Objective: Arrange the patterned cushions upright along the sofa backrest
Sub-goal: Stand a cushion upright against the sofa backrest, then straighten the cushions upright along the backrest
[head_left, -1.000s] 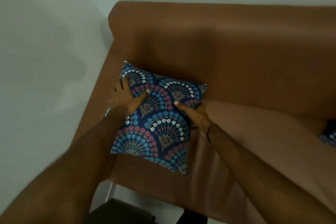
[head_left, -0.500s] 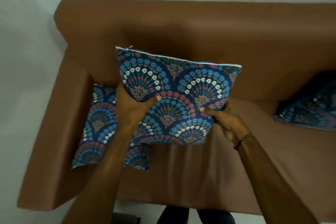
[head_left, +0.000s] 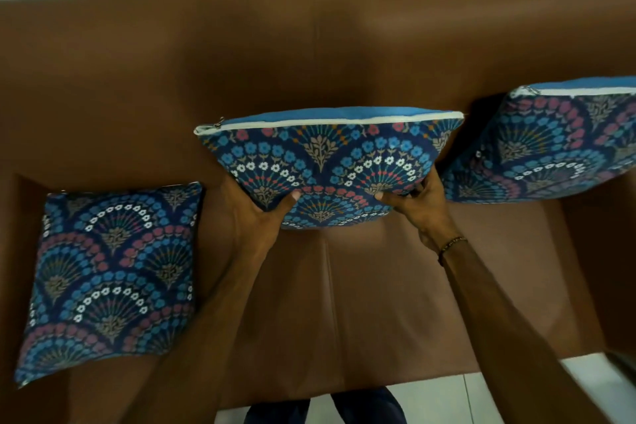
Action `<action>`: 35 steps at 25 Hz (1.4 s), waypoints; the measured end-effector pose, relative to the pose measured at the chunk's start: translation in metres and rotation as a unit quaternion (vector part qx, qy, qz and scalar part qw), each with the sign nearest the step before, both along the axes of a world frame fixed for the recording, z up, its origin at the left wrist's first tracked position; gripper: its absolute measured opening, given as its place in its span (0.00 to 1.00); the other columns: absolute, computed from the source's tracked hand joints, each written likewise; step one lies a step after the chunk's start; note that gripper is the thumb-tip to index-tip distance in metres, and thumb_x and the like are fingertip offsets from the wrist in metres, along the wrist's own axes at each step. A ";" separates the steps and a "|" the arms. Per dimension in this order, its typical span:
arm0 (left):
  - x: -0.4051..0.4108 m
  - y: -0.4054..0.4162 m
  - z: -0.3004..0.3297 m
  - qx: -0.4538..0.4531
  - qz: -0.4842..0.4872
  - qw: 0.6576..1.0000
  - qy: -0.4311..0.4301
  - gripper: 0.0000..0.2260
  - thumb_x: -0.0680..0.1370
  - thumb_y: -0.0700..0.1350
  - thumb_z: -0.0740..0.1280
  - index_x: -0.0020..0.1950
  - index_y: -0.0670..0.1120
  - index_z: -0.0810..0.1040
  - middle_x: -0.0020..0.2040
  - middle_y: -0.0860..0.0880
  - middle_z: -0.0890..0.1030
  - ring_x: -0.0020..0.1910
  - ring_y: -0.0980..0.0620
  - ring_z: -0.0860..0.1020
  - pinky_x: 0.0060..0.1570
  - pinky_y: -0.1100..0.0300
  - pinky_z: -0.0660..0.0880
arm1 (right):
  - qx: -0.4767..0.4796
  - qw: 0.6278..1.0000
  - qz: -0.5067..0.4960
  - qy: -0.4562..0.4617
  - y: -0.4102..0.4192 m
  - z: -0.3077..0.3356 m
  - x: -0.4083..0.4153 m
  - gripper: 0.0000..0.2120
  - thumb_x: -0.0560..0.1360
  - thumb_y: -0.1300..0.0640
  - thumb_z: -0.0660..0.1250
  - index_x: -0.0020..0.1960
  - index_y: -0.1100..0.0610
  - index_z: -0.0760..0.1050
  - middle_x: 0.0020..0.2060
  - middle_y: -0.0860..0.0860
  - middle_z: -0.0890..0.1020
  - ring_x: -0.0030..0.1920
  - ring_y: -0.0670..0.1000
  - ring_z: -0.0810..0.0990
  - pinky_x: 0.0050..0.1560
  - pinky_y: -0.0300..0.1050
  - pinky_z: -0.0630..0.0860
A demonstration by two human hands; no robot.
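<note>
Against the sofa (head_left: 103, 86) backrest, the middle cushion (head_left: 327, 162) stands upright, gripped at its lower corners by the left hand (head_left: 258, 217) and right hand (head_left: 420, 206); another cushion (head_left: 110, 272) lies flat on the seat.

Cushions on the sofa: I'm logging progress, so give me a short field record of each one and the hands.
left cushion: flat on seat, by armrest
middle cushion: upright, zipper edge up, near backrest
right cushion: upright against backrest
left hand: grips middle cushion's lower left
right hand: grips its lower right
left to do: stand left cushion up
</note>
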State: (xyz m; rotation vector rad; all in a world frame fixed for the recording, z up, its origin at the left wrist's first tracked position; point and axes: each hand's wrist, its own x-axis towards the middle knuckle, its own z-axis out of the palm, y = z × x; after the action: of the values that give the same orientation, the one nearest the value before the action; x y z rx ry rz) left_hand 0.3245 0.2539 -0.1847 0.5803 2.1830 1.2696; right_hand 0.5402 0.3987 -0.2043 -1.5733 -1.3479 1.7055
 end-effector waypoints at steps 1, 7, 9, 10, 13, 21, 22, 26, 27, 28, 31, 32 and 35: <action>0.003 0.003 0.001 -0.003 -0.002 1.000 0.004 0.39 0.72 0.35 0.80 0.74 0.51 0.61 0.67 0.51 0.70 0.67 0.54 0.69 0.51 0.88 0.65 | 0.002 1.000 -0.005 0.004 0.002 -0.003 0.001 0.40 0.67 0.73 0.79 0.73 0.54 0.67 0.59 0.42 0.79 0.58 0.42 0.80 0.65 0.65 0.79; -0.003 -0.005 0.009 -0.057 -0.047 0.997 0.036 0.42 0.72 0.42 0.81 0.79 0.35 0.61 0.74 0.39 0.72 0.65 0.55 0.68 0.48 0.91 0.59 | 0.064 0.998 -0.026 -0.013 -0.004 -0.013 -0.007 0.36 0.70 0.68 0.80 0.71 0.49 0.68 0.60 0.42 0.79 0.60 0.41 0.80 0.58 0.37 0.81; -0.017 -0.019 -0.005 -0.092 -0.089 0.989 0.080 0.45 0.73 0.50 0.81 0.80 0.36 0.60 0.75 0.37 0.71 0.71 0.51 0.70 0.59 0.87 0.59 | 0.008 0.997 -0.056 -0.046 -0.024 -0.024 -0.011 0.35 0.72 0.64 0.80 0.69 0.44 0.66 0.61 0.45 0.80 0.59 0.46 0.81 0.57 0.42 0.82; -0.029 -0.032 -0.015 -0.120 -0.129 0.977 0.116 0.46 0.74 0.59 0.77 0.81 0.39 0.59 0.76 0.37 0.70 0.74 0.47 0.69 0.69 0.78 0.60 | -0.037 0.994 -0.067 -0.078 -0.040 -0.028 -0.017 0.32 0.73 0.61 0.78 0.69 0.44 0.67 0.64 0.49 0.80 0.60 0.51 0.81 0.60 0.49 0.81; -0.093 -0.094 -0.063 -0.258 -0.182 0.919 0.236 0.42 0.76 0.71 0.58 0.81 0.45 0.60 0.77 0.36 0.66 0.78 0.34 0.63 0.77 0.29 0.55 | -0.159 0.973 -0.013 -0.169 -0.103 -0.054 -0.055 0.15 0.76 0.58 0.75 0.58 0.49 0.74 0.63 0.55 0.79 0.58 0.55 0.78 0.62 0.62 0.78; -0.302 -0.264 -0.073 -0.331 0.018 0.943 0.015 0.60 0.64 0.74 0.75 0.84 0.46 0.51 0.82 0.41 0.60 0.79 0.37 0.63 0.75 0.35 0.65 | -0.347 0.905 0.228 -0.092 -0.244 -0.058 -0.293 0.35 0.67 0.35 0.79 0.67 0.41 0.66 0.63 0.46 0.74 0.67 0.60 0.78 0.48 0.56 0.85; -0.311 -0.266 -0.076 -0.311 0.040 0.948 -0.052 0.64 0.59 0.73 0.78 0.84 0.48 0.51 0.82 0.43 0.61 0.79 0.38 0.64 0.76 0.37 0.67 | -0.325 0.912 0.234 -0.090 -0.250 -0.068 -0.308 0.44 0.62 0.33 0.81 0.70 0.42 0.64 0.64 0.45 0.75 0.67 0.61 0.78 0.44 0.56 0.86; -0.337 -0.274 -0.081 -0.200 0.065 0.967 -0.142 0.62 0.53 0.65 0.85 0.81 0.49 0.61 0.78 0.46 0.71 0.74 0.43 0.73 0.73 0.42 0.73 | -0.228 0.945 0.221 -0.078 -0.268 -0.076 -0.341 0.46 0.61 0.45 0.86 0.72 0.46 0.65 0.64 0.48 0.79 0.62 0.60 0.82 0.41 0.59 0.86; -0.335 -0.276 -0.079 -0.167 0.064 0.975 -0.129 0.59 0.55 0.64 0.85 0.80 0.51 0.63 0.76 0.48 0.74 0.73 0.45 0.75 0.71 0.42 0.75 | -0.201 0.956 0.200 -0.079 -0.272 -0.061 -0.344 0.41 0.64 0.51 0.86 0.69 0.46 0.66 0.63 0.48 0.80 0.60 0.58 0.82 0.41 0.58 0.86; -0.331 -0.277 -0.079 -0.124 0.064 0.984 -0.107 0.55 0.57 0.62 0.86 0.79 0.52 0.64 0.74 0.49 0.75 0.71 0.46 0.76 0.70 0.43 0.76 | -0.166 0.969 0.170 -0.067 -0.275 -0.050 -0.344 0.36 0.66 0.59 0.84 0.66 0.47 0.67 0.63 0.50 0.81 0.60 0.56 0.82 0.45 0.58 0.86; -0.325 -0.271 -0.063 0.003 0.060 0.997 -0.057 0.54 0.60 0.52 0.86 0.79 0.50 0.60 0.74 0.50 0.74 0.72 0.51 0.76 0.70 0.48 0.76 | -0.019 0.995 0.094 0.010 -0.270 -0.029 -0.343 0.38 0.65 0.76 0.80 0.64 0.53 0.66 0.62 0.54 0.80 0.56 0.41 0.84 0.57 0.48 0.85; -0.329 -0.267 -0.059 0.031 0.056 0.997 -0.046 0.55 0.60 0.51 0.86 0.80 0.50 0.58 0.75 0.50 0.72 0.73 0.52 0.74 0.71 0.49 0.75 | 0.021 0.995 0.097 0.003 -0.264 -0.027 -0.350 0.40 0.64 0.77 0.80 0.66 0.54 0.64 0.60 0.50 0.79 0.54 0.34 0.83 0.56 0.41 0.84; -0.346 -0.254 -0.046 0.059 0.029 0.998 -0.022 0.55 0.64 0.49 0.86 0.81 0.51 0.54 0.77 0.50 0.70 0.74 0.53 0.72 0.72 0.45 0.74 | 0.053 0.994 0.098 0.011 -0.249 -0.030 -0.371 0.41 0.64 0.70 0.83 0.68 0.54 0.64 0.59 0.44 0.80 0.58 0.36 0.83 0.61 0.51 0.84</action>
State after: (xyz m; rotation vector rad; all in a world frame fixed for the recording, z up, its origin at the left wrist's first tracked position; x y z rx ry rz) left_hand -0.0213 -0.0003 -0.2310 0.5321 2.1141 1.4362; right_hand 0.1689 0.1500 -0.2338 -1.3995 -1.6001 1.7250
